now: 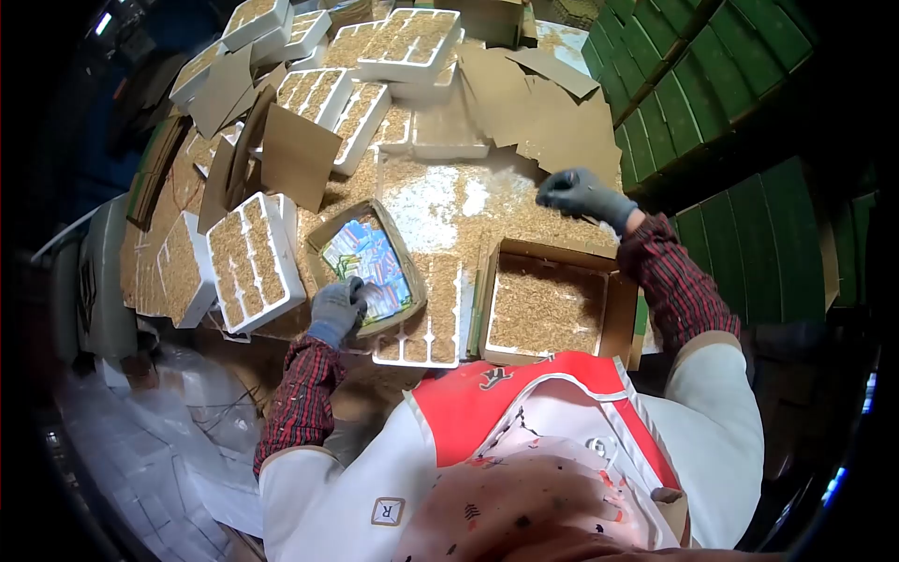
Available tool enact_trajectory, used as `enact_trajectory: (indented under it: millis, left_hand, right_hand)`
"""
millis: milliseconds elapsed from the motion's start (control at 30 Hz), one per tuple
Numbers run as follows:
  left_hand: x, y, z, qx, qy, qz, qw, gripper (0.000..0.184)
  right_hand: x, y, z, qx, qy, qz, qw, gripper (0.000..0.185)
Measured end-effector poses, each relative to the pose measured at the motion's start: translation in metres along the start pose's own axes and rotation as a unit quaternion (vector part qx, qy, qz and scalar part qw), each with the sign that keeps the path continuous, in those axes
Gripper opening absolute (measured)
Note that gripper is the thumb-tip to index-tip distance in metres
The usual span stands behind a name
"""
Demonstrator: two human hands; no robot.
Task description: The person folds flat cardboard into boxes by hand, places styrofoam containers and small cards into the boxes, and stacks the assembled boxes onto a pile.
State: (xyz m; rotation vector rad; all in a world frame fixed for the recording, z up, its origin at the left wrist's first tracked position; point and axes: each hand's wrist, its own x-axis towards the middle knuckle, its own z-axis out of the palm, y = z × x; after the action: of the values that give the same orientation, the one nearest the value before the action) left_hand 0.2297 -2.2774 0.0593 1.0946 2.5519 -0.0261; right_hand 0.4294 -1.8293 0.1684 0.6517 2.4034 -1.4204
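My left hand (337, 310), in a grey glove, reaches over the near edge of a small open carton (412, 272) of blue, white and green printed packets (365, 258). Its fingers are bent together at the packets; whatever they hold is too small to make out. My right hand (585, 196), gloved too, is over the table beyond a larger open cardboard box (618, 309). Its fingers are curled in, and their contents are hidden. Inside that box lies a white tray (548, 314) of tan, flake-like bits.
Another filled white tray (431, 314) lies between the two boxes. More trays (407, 47) are stacked at the back and left, with loose cardboard sheets (298, 155) among them. Tan bits litter the table (421, 201). Green boxes (693, 103) are stacked at the right.
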Motion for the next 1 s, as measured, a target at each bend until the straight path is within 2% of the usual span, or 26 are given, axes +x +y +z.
enact_trajectory:
  millis: [33, 67, 100, 167, 233, 267, 300, 367, 433, 467, 533, 567, 633, 667, 700, 767, 833, 867, 900, 933, 967, 1000]
  left_hand:
    - [-0.004, -0.010, 0.005, -0.046, 0.033, 0.010, 0.998, 0.037]
    - [-0.004, -0.015, -0.001, -0.119, 0.020, 0.012, 0.993, 0.029]
    - [-0.007, -0.026, 0.002, -0.184, 0.078, 0.060, 0.978, 0.027]
    - [-0.009, -0.043, 0.006, -0.245, 0.045, -0.018, 0.968, 0.033]
    - [-0.027, -0.020, -0.042, -0.379, -0.008, 0.003, 0.926, 0.039]
    - [-0.035, -0.010, -0.060, -0.365, 0.005, 0.019, 0.931, 0.042]
    - [-0.038, -0.002, -0.064, -0.436, 0.029, 0.014, 0.899, 0.042]
    - [-0.037, 0.012, -0.065, -0.281, 0.144, 0.142, 0.938, 0.042]
    - [-0.038, 0.086, -0.088, -0.249, 0.240, 0.153, 0.926, 0.043]
    - [-0.044, 0.125, -0.104, -0.167, 0.251, 0.219, 0.928, 0.049]
    - [-0.041, 0.186, -0.088, -0.127, 0.187, 0.321, 0.920, 0.057]
    - [-0.042, 0.206, -0.081, -0.084, 0.158, 0.359, 0.916, 0.061]
    - [-0.046, 0.205, -0.078, -0.045, 0.101, 0.337, 0.935, 0.064]
    - [-0.048, 0.200, -0.078, -0.025, 0.073, 0.323, 0.943, 0.066]
    - [-0.053, 0.192, -0.103, -0.013, 0.042, 0.296, 0.954, 0.052]
    - [-0.064, 0.171, -0.136, -0.115, -0.021, 0.235, 0.965, 0.032]
    - [-0.070, 0.193, -0.156, -0.175, 0.084, 0.307, 0.932, 0.024]
    - [-0.071, 0.209, -0.160, -0.205, 0.136, 0.341, 0.907, 0.020]
    - [-0.067, 0.233, -0.153, -0.205, 0.115, 0.395, 0.888, 0.024]
    - [-0.054, 0.255, -0.133, -0.164, 0.078, 0.475, 0.861, 0.036]
    - [-0.041, 0.275, -0.092, -0.077, 0.043, 0.487, 0.869, 0.058]
    - [-0.029, 0.292, -0.047, 0.013, 0.015, 0.456, 0.890, 0.073]
  right_hand:
    - [0.026, 0.029, -0.004, -0.078, 0.105, -0.070, 0.989, 0.044]
    - [0.043, 0.054, -0.003, -0.320, 0.111, -0.075, 0.938, 0.050]
    - [0.062, 0.081, 0.000, -0.542, 0.113, -0.088, 0.828, 0.059]
    - [0.102, 0.149, 0.007, -0.606, -0.049, -0.113, 0.786, 0.062]
    - [0.111, 0.160, 0.012, -0.675, -0.076, -0.076, 0.730, 0.056]
    - [0.116, 0.163, 0.009, -0.664, -0.036, -0.034, 0.746, 0.053]
    - [0.117, 0.165, 0.004, -0.649, 0.003, 0.013, 0.761, 0.051]
    - [0.094, 0.164, -0.017, -0.595, 0.177, -0.042, 0.783, 0.052]
    - [0.023, 0.105, -0.032, -0.509, 0.316, -0.089, 0.796, 0.051]
    - [-0.013, 0.079, -0.033, -0.472, 0.363, -0.092, 0.798, 0.053]
    - [-0.074, 0.042, -0.030, -0.406, 0.421, -0.090, 0.806, 0.050]
    - [-0.100, 0.040, -0.026, -0.398, 0.430, -0.171, 0.792, 0.041]
    - [-0.157, 0.015, 0.001, -0.382, 0.432, -0.266, 0.772, 0.032]
    - [-0.180, 0.016, 0.018, -0.376, 0.376, -0.268, 0.803, 0.033]
    - [-0.200, 0.019, 0.034, -0.368, 0.320, -0.270, 0.830, 0.034]
    - [-0.224, 0.050, 0.079, -0.407, 0.201, -0.255, 0.854, 0.027]
    - [-0.224, 0.081, 0.116, -0.458, 0.008, -0.162, 0.874, 0.014]
    - [-0.223, 0.083, 0.123, -0.470, -0.018, -0.145, 0.871, 0.011]
    - [-0.219, 0.083, 0.127, -0.482, -0.044, -0.128, 0.866, 0.008]
    - [-0.215, 0.081, 0.129, -0.494, -0.068, -0.111, 0.860, 0.005]
    - [-0.214, 0.074, 0.125, -0.504, -0.088, -0.108, 0.852, 0.005]
    - [-0.214, 0.064, 0.118, -0.514, -0.108, -0.104, 0.845, 0.005]
